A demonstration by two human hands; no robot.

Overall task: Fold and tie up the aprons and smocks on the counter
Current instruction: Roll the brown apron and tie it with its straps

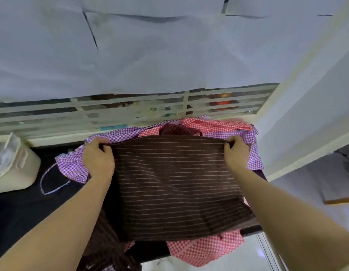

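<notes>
The dark counter (23, 208) runs left to right under a slatted window (130, 108), whose upper part is covered with pale sheets (130, 55). The garments are heaped at the counter's right end.

On top is the brown striped apron (173, 184), held up as a broad panel. Its far edge is pulled taut between the two hands and runs side to side, parallel to the counter's back edge. From there the cloth slopes down toward the person, and its lower edge lies near the counter's front edge. The thin pale stripes also run side to side, along the counter's length. More brown striped cloth hangs over the front edge at lower left.

Beneath it, a purple checked smock (73, 165) spreads out to the left and shows again past the right hand. A red checked smock (205, 249) is bunched at the back of the heap and droops over the front edge near the right corner.

A cream container (15, 169) stands at the counter's left, by the back edge.

The left hand (98, 159) pinches the apron's far left corner, fingers curled over the hem. The right hand (237, 151) pinches the far right corner in the same way.

A thin pale tie (50, 184) loops on the bare counter, just left of the purple smock.
</notes>
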